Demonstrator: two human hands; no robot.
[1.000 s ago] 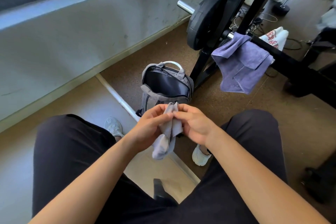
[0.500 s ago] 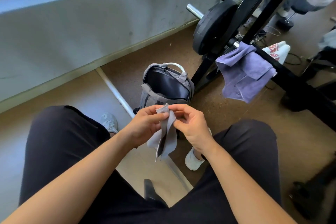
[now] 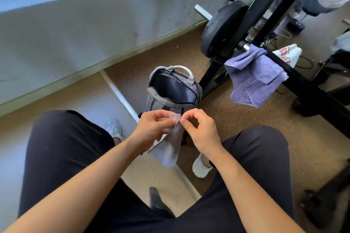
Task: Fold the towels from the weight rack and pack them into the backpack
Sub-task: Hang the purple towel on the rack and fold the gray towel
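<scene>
A small grey towel [image 3: 167,147] hangs between my knees. My left hand [image 3: 153,128] and my right hand [image 3: 198,130] both pinch its top edge, fingertips close together. Just beyond my hands a grey backpack [image 3: 157,100] stands on the floor with its main pocket unzipped and open; its lower part is hidden by my hands. A purple towel [image 3: 253,75] is draped over a black bar of the weight rack [image 3: 303,81] at the right. Behind that bar lies a white towel with red print [image 3: 287,54].
A black weight plate [image 3: 221,28] on a steel bar stands at the rack's left upright. The grey wall and its skirting run along the left. Cables lie on the brown floor behind the rack. A person's legs show at the top right.
The grey towel hung bunched a second ago; now it hangs flatter and longer. My fingers have shifted to pinch its top corners, hands still close together.
</scene>
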